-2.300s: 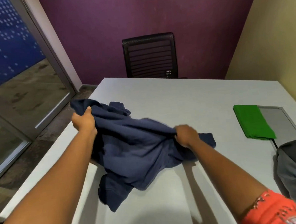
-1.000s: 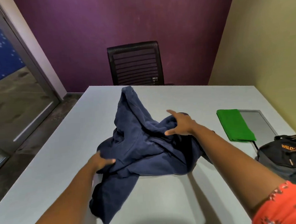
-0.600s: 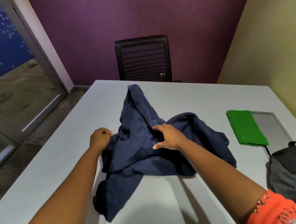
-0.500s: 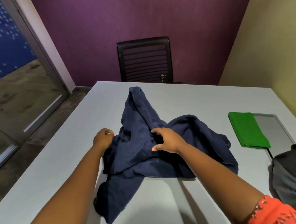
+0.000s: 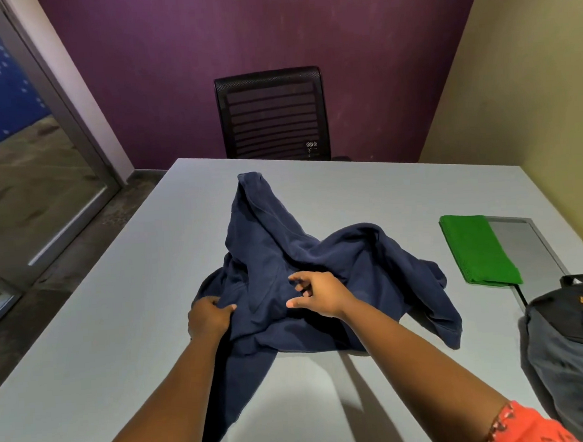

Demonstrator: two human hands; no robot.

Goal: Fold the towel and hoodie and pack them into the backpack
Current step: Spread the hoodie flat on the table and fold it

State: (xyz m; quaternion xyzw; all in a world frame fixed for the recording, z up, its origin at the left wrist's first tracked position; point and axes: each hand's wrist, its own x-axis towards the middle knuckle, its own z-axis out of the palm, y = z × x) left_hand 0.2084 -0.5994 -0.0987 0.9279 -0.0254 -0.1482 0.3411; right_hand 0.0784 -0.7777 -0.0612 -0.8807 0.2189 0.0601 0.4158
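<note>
- Hoodie (image 5: 320, 270): a navy blue one, lying crumpled in the middle of the grey table (image 5: 102, 335), with one part stretching towards the far edge and another trailing towards the near edge beside the left forearm.
- Left hand (image 5: 209, 316): at the hoodie's left edge, fingers curled around a bunch of the fabric, thumb on top (a firm hold, by the look of it).
- Right hand (image 5: 318, 296): over the middle of the hoodie with the thumb and fingers spread and only loosely bent; it holds nothing, and whether the fingertips touch the cloth I cannot tell.
- Towel (image 5: 479, 248): green, already folded into a flat rectangle, lying on the right side of the table, well apart from the hoodie; its right edge overlaps a flat grey panel (image 5: 523, 244) set into the tabletop.
- Backpack (image 5: 574, 350): dark grey and black with orange lettering (only partly readable), standing at the near right of the table, cut off by the picture's edge, just near of the towel and the panel.
- Chair (image 5: 271, 114): black, mesh-backed, at the far side of the table against a purple wall.
- Sleeve (image 5: 531, 426): orange-red and patterned, showing on the right arm at the near right corner.
- Glass door (image 5: 24, 169): to the left of the table, in a metal frame.
</note>
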